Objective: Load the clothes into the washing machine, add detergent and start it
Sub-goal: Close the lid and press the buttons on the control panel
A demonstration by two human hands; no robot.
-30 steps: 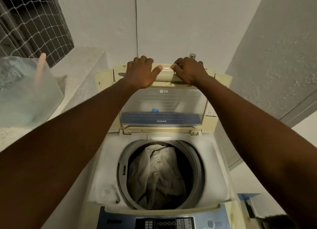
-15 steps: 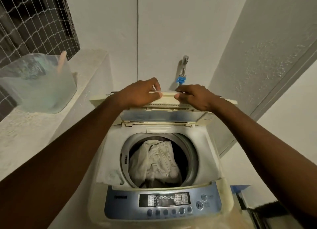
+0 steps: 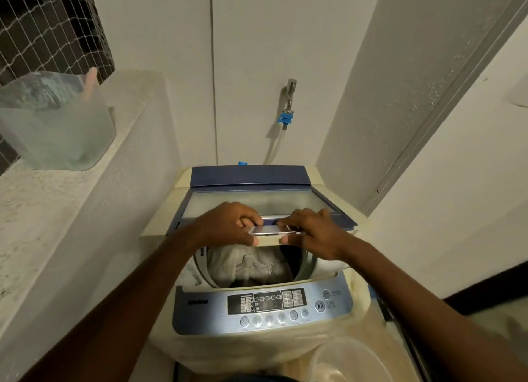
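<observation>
Lid [image 3: 257, 204] down from upright, over the clothes [image 3: 251, 264]. My left hand [image 3: 228, 224] and right hand [image 3: 311, 233] grip its front edge — lower evenly.

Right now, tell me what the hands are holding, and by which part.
Both grip the washer lid by its front edge: the left hand on the left part of that edge, the right hand on the right part.

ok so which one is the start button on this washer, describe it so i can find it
On the cream top-loading washing machine, find the silver-blue control panel along its front edge. Right of the dark rectangular display, just below the round power button, sits the round start button. It alone bears a play-pause mark.
</observation>
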